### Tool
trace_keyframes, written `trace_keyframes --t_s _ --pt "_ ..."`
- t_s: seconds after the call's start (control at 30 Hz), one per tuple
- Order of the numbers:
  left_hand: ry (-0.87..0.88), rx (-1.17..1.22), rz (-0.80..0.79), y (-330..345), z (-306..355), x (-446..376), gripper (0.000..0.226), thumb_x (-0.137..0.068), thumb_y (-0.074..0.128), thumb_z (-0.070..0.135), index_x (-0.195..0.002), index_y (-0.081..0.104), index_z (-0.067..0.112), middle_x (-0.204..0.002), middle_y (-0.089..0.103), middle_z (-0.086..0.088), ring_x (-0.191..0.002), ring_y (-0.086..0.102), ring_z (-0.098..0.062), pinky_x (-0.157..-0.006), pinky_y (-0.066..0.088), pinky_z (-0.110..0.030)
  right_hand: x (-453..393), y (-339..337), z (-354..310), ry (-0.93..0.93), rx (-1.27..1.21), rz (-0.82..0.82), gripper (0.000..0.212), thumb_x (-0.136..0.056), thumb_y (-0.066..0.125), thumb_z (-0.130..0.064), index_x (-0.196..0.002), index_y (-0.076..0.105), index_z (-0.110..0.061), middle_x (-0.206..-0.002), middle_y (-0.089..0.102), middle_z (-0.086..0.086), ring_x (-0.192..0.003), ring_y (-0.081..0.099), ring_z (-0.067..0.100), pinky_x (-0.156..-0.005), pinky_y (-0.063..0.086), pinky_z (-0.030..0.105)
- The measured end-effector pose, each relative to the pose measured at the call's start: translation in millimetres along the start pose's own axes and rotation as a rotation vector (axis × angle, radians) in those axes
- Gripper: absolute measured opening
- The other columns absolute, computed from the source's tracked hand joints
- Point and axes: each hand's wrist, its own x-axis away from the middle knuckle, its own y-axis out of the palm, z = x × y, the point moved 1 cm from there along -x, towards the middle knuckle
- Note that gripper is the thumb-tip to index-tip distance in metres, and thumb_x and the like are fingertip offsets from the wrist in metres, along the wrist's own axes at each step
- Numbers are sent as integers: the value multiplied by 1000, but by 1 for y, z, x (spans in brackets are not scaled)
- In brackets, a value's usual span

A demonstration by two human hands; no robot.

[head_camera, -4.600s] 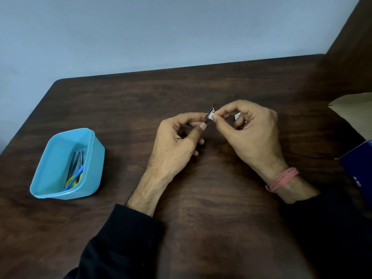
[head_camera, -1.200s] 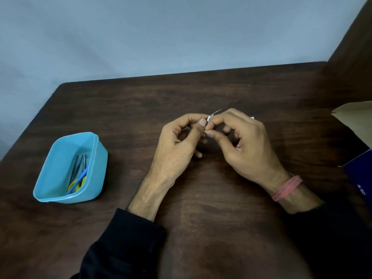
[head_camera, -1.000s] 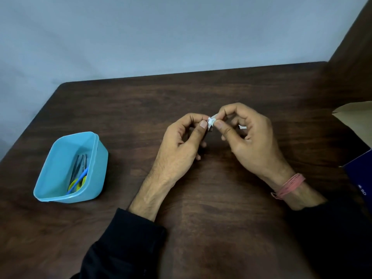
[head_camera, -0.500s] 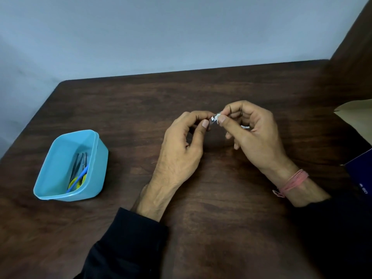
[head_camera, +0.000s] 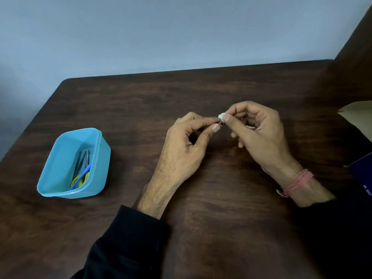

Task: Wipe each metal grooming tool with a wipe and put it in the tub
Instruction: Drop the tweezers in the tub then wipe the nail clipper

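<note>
A small metal grooming tool [head_camera: 220, 123] sits pinched between the two hands above the middle of the tabletop [head_camera: 201, 228]. Only a short dark, glinting tip of it shows between the fingertips, so its shape is hard to make out; it may be a slim clipper or tweezer end. The left hand [head_camera: 185, 146] holds it between thumb and curled forefinger. The right hand [head_camera: 259, 133] pinches a small folded white wipe [head_camera: 221, 116] between thumb and forefinger, pressed right against the tool's exposed end, with the other fingers curled loosely underneath. A bit of pale material peeks from inside the right palm.

Well off to the left stands the tub [head_camera: 60, 150], a light blue plastic one, rectangular with rounded corners and a smooth lip, resting on the tabletop. Inside it lie several thin grey metal tools [head_camera: 81, 164] leaning along the right wall, together with a piece with blue and yellow plastic handles [head_camera: 80, 179].

The tabletop is dark brown wood with visible grain and a dull sheen. A pink thread band [head_camera: 298, 180] wraps the right wrist, and both arms wear black sleeves [head_camera: 128, 242]. At the right edge sit a tan cardboard flap [head_camera: 358, 115] and a dark blue box [head_camera: 362, 170].
</note>
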Motion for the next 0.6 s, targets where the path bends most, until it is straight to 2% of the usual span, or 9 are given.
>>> trace_keyframes --t_s 0.07,0.13,0.2,0.23,0.3,0.4,0.6 --pt "-12 39 17 -1 1 0 21 -109 74 27 -127 84 25 -104 74 11 -108 72 -16 -95 59 -32 1 2 -1 -32 20 -21 5 -102 81 -15 -100 78 -12 -86 77 4 -65 67 17 -52 49 21" --pt "-17 67 22 -1 2 0 21 -109 74 25 -127 84 23 -105 75 10 -109 72 -15 -95 57 -26 1 1 1 -25 36 28 5 -101 82 -19 -99 79 -16 -86 77 -1 -66 67 24 -51 49 28" --pt "-20 80 19 -1 3 0 21 -109 74 25 -126 85 23 -105 75 7 -108 73 -16 -93 57 -24 0 1 2 -22 53 57 6 -101 83 -22 -98 79 -18 -87 77 2 -68 68 33 -51 49 37" --pt "-21 88 19 -1 3 0 20 -109 74 24 -126 85 22 -105 75 6 -107 73 -15 -92 57 -23 1 1 1 -28 57 39 5 -101 83 -21 -99 79 -18 -87 77 2 -69 68 34 -51 49 34" --pt "-23 94 19 -1 3 0 20 -108 74 24 -126 85 21 -105 75 7 -105 73 -14 -91 56 -21 2 2 1 -36 53 11 4 -101 82 -19 -99 79 -17 -87 77 -1 -67 68 30 -53 49 27" --pt "-23 74 7 -1 3 0 21 -108 74 27 -126 85 24 -103 74 8 -107 72 -18 -91 56 -23 1 0 4 -8 47 65 6 -101 83 -25 -100 80 -20 -88 77 -6 -67 68 27 -52 50 38" --pt "-34 92 17 -2 4 0 20 -108 74 25 -125 86 24 -101 74 7 -101 72 -14 -87 54 -20 -1 -1 8 34 33 98 8 -100 84 -28 -100 80 -21 -90 79 -3 -65 66 20 -53 50 39"
